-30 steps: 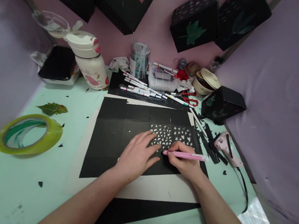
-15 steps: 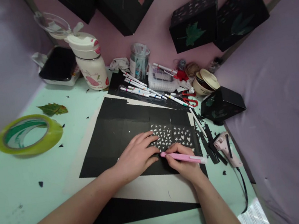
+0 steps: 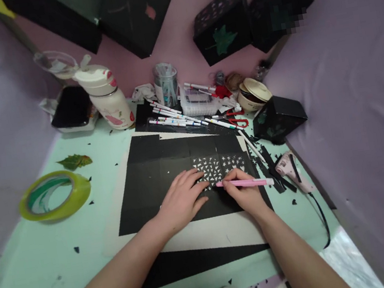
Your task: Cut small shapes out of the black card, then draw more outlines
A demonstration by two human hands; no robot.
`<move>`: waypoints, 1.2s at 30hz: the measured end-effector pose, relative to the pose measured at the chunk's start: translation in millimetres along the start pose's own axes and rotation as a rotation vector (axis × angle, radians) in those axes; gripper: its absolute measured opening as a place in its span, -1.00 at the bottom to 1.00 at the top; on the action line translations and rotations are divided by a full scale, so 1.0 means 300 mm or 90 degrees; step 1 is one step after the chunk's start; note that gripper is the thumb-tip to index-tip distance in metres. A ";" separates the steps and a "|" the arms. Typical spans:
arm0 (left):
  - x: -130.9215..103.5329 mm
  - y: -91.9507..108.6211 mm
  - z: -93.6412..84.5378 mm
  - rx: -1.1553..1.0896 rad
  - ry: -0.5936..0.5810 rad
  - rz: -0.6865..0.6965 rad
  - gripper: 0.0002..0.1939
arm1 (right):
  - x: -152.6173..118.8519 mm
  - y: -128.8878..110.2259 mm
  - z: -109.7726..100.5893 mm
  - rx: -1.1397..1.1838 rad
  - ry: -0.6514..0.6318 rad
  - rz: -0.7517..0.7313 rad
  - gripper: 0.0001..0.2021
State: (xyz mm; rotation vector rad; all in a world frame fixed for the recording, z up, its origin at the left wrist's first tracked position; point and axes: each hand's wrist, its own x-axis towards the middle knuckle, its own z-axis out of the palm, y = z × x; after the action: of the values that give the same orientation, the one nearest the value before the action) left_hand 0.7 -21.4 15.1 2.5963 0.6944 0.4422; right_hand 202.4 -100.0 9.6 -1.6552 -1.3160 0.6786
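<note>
Black card (image 3: 146, 181) lies flat on a larger white sheet (image 3: 203, 235). Small triangles, stars and hearts are cut through its right part, with white showing in the holes. My left hand (image 3: 181, 200) rests on the card, fingers spread, beside the triangles; it holds nothing. In my right hand (image 3: 246, 191) is a slim pink craft knife (image 3: 248, 182), gripped like a pen. Its tip points left, close to the lower edge of the triangles; the blade is too small to make out.
A yellow-green tape roll (image 3: 83, 199) and leaf (image 3: 74, 161) lie left. Behind are a white bottle (image 3: 112, 108), white markers (image 3: 177, 121), a jar (image 3: 167, 86) and red-handled scissors (image 3: 238, 120). At right are a black box (image 3: 279, 119), paper strips and a pink corded tool (image 3: 294, 173).
The camera view has shifted. My right hand with the craft knife has moved a little right and away from me over the card; my left hand stays spread on it.
</note>
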 end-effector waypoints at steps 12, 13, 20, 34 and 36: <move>0.067 0.063 0.002 0.107 -0.005 -0.002 -0.89 | 0.013 -0.006 0.003 0.076 0.022 0.044 -0.85; 0.073 0.067 0.007 0.112 -0.002 -0.002 -0.89 | 0.013 -0.003 0.003 0.081 0.022 0.044 -0.85; 0.095 0.062 0.047 0.097 0.048 -0.020 -0.90 | 0.013 0.003 0.004 0.103 0.018 0.034 -0.84; 0.071 0.043 0.031 0.012 0.174 -0.123 -0.78 | 0.025 0.010 -0.007 0.232 0.045 0.085 -0.82; 0.062 0.063 0.035 0.014 0.122 -0.104 -0.66 | 0.032 0.015 -0.009 0.279 0.052 0.095 -0.81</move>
State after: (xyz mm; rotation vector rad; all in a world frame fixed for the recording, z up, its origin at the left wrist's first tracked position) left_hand 27.7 -29.7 18.4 2.5131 0.9724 0.6396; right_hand 209.4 -91.9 7.8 -1.4113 -0.9113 0.9049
